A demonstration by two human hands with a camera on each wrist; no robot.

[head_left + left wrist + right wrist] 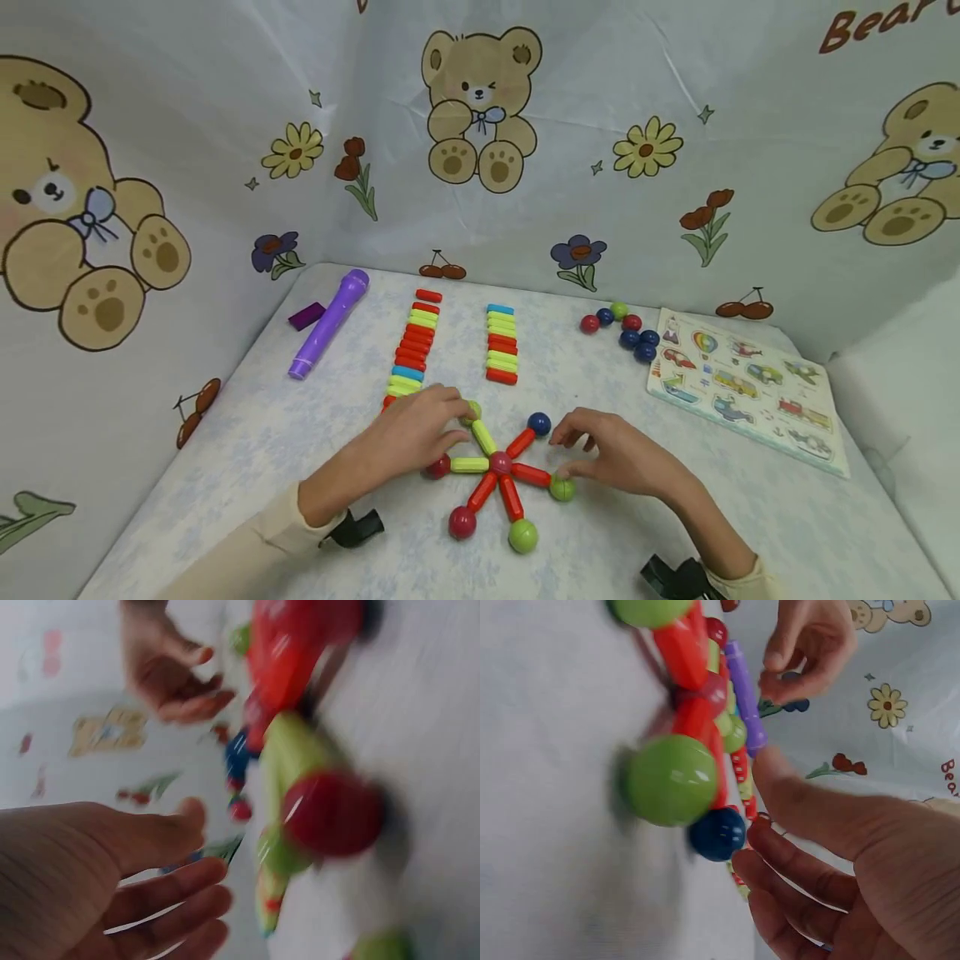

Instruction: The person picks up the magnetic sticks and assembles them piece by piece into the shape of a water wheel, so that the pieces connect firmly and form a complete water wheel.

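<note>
A star of magnetic rods and balls lies on the table, with several red and yellow-green rods fanning out from a red centre ball (500,463). Over its left side hovers my left hand (420,427), fingers loosely bent, beside a green ball (472,412) and a dark red ball (438,467). In the left wrist view nothing sits between thumb and fingers. At the star's right is my right hand (618,450), relaxed and holding nothing, near a blue ball (539,423) and a green ball (672,780). Another red ball (462,522) and green ball (522,536) end the front rods.
Behind the star, a long row of coloured rods (415,346) and a shorter row (502,343) lie on the table. A purple toy microphone (330,323) and dark purple block (307,316) lie left. Loose balls (630,338) sit beside a picture board (750,387) at right.
</note>
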